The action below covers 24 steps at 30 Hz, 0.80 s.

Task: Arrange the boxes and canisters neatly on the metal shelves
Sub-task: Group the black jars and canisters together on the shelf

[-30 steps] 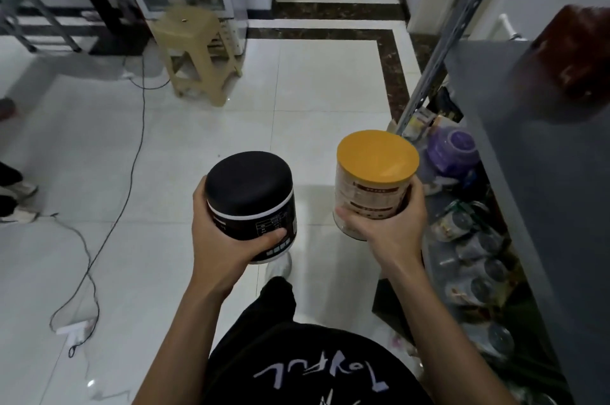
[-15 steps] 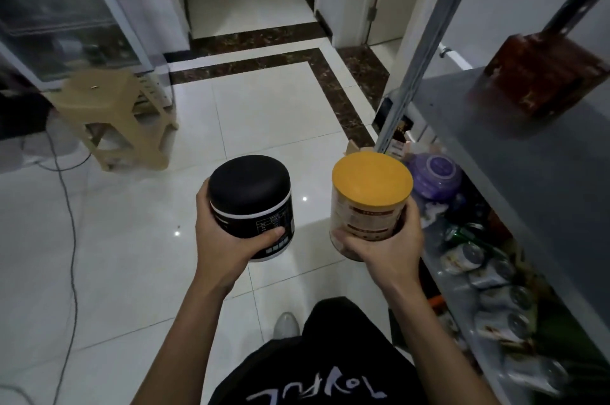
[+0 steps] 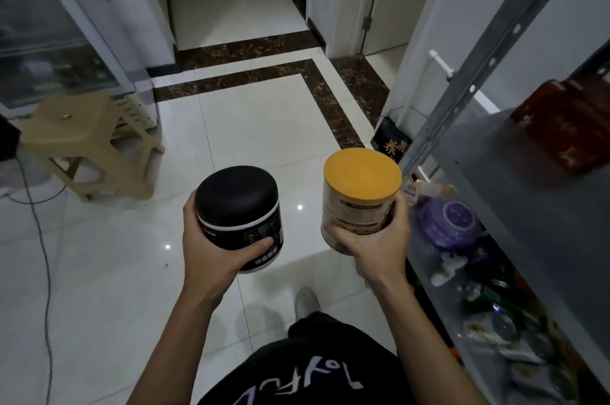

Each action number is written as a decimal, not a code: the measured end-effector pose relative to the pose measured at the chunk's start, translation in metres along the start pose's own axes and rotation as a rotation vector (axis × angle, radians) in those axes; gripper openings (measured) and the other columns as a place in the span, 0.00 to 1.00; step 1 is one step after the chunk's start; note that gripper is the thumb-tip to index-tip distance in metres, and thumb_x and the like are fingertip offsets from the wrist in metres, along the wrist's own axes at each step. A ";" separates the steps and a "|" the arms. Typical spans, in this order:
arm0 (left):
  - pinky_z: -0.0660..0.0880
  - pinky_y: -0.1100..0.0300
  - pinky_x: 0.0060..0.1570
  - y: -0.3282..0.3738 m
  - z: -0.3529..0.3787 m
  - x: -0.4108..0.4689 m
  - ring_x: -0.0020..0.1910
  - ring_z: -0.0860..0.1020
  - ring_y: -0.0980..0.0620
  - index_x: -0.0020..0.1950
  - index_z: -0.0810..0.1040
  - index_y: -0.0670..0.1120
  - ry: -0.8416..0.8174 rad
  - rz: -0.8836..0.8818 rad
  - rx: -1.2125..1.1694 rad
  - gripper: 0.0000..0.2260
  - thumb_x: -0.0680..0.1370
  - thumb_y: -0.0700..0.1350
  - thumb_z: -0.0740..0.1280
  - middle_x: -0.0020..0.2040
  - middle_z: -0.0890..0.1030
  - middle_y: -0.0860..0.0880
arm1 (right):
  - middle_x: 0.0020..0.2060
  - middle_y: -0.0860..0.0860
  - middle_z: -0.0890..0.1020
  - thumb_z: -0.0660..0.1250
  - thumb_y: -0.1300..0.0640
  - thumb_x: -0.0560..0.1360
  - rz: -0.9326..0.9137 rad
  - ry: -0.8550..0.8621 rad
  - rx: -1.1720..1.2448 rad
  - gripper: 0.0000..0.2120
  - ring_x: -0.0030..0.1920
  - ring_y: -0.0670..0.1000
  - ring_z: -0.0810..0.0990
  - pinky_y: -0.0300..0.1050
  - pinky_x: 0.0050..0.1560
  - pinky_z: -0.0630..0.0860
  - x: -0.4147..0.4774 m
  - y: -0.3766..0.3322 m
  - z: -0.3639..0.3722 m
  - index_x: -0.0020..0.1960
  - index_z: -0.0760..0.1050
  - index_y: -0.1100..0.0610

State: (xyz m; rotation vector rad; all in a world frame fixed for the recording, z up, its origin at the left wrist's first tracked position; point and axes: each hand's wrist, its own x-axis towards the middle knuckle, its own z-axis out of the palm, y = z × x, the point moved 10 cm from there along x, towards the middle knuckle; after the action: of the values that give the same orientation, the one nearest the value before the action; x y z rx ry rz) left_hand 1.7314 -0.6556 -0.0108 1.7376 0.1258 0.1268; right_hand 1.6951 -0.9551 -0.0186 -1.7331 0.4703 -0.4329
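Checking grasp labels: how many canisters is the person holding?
2: the black canister in the left hand, the orange-lidded canister in the right hand. Both upright, not yet on the metal shelf. Loose cans beneath it aren't held; too cluttered to count.

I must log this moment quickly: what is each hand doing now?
Left hand: grips the dome-lidded round black canister.
Right hand: grips the orange-lidded cylindrical beige canister.
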 end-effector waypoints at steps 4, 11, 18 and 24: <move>0.77 0.51 0.59 0.001 0.008 0.043 0.62 0.76 0.58 0.71 0.66 0.51 0.027 -0.002 -0.005 0.51 0.50 0.52 0.82 0.63 0.76 0.56 | 0.61 0.51 0.77 0.86 0.60 0.53 -0.002 -0.027 0.001 0.50 0.60 0.49 0.78 0.36 0.51 0.79 0.055 -0.004 0.027 0.70 0.67 0.54; 0.77 0.55 0.57 0.012 0.025 0.121 0.62 0.76 0.58 0.71 0.67 0.51 -0.023 0.036 -0.019 0.51 0.50 0.52 0.82 0.63 0.76 0.56 | 0.59 0.51 0.78 0.85 0.64 0.54 -0.003 0.022 -0.007 0.49 0.56 0.44 0.79 0.27 0.43 0.75 0.111 -0.015 0.051 0.70 0.67 0.58; 0.76 0.58 0.56 0.035 0.061 0.205 0.61 0.75 0.61 0.71 0.66 0.54 -0.249 0.120 -0.046 0.50 0.52 0.48 0.83 0.62 0.76 0.60 | 0.59 0.48 0.79 0.86 0.63 0.54 0.018 0.220 0.003 0.50 0.53 0.31 0.77 0.23 0.45 0.73 0.130 -0.032 0.058 0.71 0.66 0.55; 0.77 0.55 0.57 0.064 0.098 0.249 0.61 0.75 0.60 0.71 0.67 0.55 -0.499 0.169 -0.101 0.50 0.51 0.51 0.83 0.62 0.76 0.59 | 0.63 0.47 0.75 0.86 0.62 0.53 -0.039 0.444 0.001 0.53 0.60 0.39 0.75 0.24 0.49 0.72 0.116 -0.066 0.057 0.71 0.63 0.51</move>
State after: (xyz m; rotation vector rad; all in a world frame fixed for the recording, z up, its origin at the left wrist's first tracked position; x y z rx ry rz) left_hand 1.9930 -0.7229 0.0388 1.6284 -0.3872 -0.1766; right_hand 1.8289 -0.9565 0.0384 -1.6455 0.7523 -0.8530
